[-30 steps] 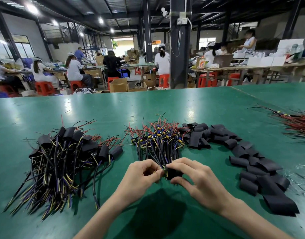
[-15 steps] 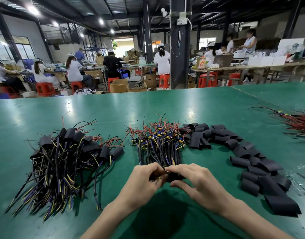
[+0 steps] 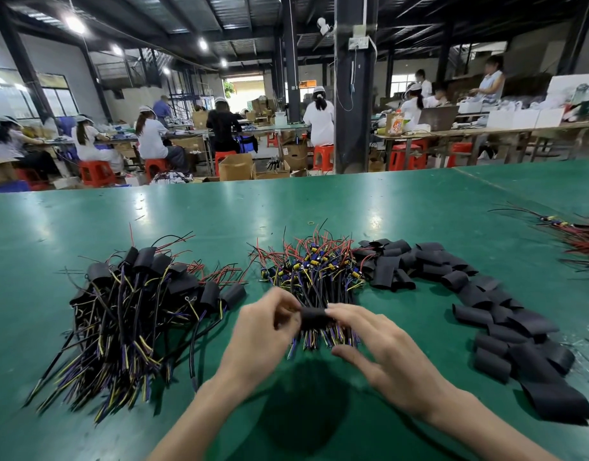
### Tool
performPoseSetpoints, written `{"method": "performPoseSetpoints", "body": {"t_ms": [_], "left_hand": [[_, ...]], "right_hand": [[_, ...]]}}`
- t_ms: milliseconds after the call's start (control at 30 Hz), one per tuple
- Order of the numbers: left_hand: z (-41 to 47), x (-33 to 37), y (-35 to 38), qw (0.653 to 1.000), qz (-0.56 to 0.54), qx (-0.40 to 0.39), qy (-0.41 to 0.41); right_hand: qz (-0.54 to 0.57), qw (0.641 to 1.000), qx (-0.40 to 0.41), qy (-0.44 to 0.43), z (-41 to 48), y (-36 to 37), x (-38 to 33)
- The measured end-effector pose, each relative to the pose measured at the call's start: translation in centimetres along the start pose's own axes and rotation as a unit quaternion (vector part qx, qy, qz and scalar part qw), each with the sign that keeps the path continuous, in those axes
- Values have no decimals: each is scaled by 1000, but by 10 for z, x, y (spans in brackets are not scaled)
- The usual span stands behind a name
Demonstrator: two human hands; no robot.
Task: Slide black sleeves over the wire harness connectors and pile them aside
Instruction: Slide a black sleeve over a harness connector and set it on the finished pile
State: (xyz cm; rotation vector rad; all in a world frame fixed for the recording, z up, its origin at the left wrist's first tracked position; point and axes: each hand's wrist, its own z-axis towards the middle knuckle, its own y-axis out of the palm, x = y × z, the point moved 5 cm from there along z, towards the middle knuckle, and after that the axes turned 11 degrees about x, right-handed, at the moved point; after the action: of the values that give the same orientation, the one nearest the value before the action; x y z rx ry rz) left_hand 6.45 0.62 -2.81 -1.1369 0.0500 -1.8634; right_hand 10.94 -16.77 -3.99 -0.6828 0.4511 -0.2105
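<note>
At 6 o'clock on the bench (image 3: 286, 207) the left hand (image 3: 263, 331) pinches the 9 o'clock end of a black sleeve (image 3: 313, 318), probably light, soft and easily flattened, best held at its rims, while the right hand (image 3: 383, 347) touches its 3 o'clock end with straight fingers.

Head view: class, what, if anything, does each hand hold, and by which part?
The left hand pinches the black sleeve by its left end. The right hand only touches its right end with its fingertips, thumb apart.
</note>
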Motion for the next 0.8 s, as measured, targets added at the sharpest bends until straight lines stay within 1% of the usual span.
{"method": "performPoseSetpoints", "body": {"t_ms": [33, 100, 133, 167, 200, 300, 400, 500, 567, 600, 667, 733, 800], "left_hand": [[8, -4, -12, 998, 14, 60, -7], [22, -16, -40, 983, 53, 175, -14], [28, -25, -52, 974, 78, 210, -19], [32, -36, -61, 968, 110, 225, -28], [34, -48, -66, 962, 149, 223, -46], [34, -82, -67, 949, 253, 158, -103], [31, -92, -62, 937, 314, 113, -103], [32, -79, -58, 921, 358, 130, -85], [39, -63, -49, 921, 358, 146, -42], [45, -56, -40, 926, 354, 133, -17], [63, -50, -17, 938, 340, 72, 4], [83, -56, 8, 949, 314, 16, -24], [98, -69, 31, 953, 289, -41, -84]], "right_hand": [[-12, 1000, 1, 10, 0, 0, 3], [-41, 999, 6, 29, 0, 0, 10], [-56, 998, 4, 41, -1, 0, 14], [-69, 996, -1, 55, -1, 2, 18], [-79, 995, -7, 66, -2, 3, 23], [-112, 989, -29, 92, -4, 9, 34], [-143, 982, -21, 124, -3, 5, 46], [-231, 957, -16, 173, -2, -7, 64], [-299, 929, -37, 217, -3, -14, 80], [-323, 914, -46, 241, -4, -18, 88], [-358, 888, -59, 283, -7, -23, 101], [-376, 870, -72, 309, -9, -26, 112], [-380, 864, -80, 322, -10, -27, 120]]}}
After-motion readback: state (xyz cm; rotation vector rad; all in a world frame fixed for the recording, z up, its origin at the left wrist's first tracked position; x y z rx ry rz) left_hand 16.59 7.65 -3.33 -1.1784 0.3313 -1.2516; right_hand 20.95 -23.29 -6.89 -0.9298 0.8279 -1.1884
